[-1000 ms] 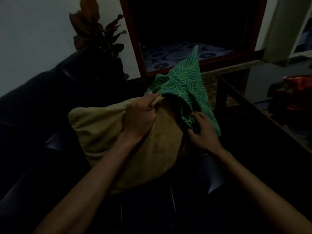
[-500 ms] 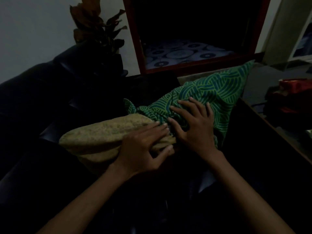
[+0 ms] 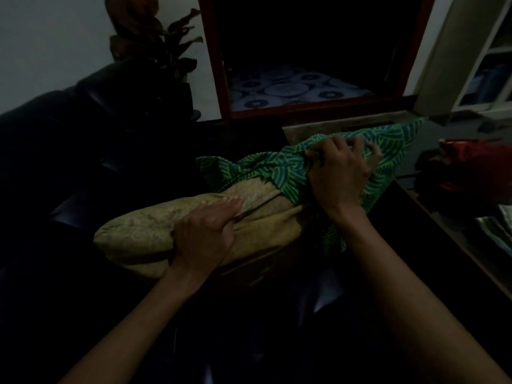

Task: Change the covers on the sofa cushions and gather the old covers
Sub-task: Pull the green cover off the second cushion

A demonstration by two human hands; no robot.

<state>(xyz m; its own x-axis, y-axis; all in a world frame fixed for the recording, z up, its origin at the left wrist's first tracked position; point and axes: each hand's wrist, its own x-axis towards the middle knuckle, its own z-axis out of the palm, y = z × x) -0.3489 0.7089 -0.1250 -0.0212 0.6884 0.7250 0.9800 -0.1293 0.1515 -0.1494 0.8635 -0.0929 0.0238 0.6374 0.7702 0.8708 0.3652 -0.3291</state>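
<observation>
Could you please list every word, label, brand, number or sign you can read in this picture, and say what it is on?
None: no readable text shows anywhere in this dim view.
The green cover, gripped by the right hand, carries only a leaf-line pattern.
The tan cushion, held by the left hand, shows no label.
The items on the white shelf are too blurred to read.

Cushion's (image 3: 155,234) far end under cover (image 3: 388,151)

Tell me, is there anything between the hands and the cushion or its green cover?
Nothing visible. The left hand grips the tan cushion directly, and the right hand grips the bunched green cover at the cushion's far end.
</observation>
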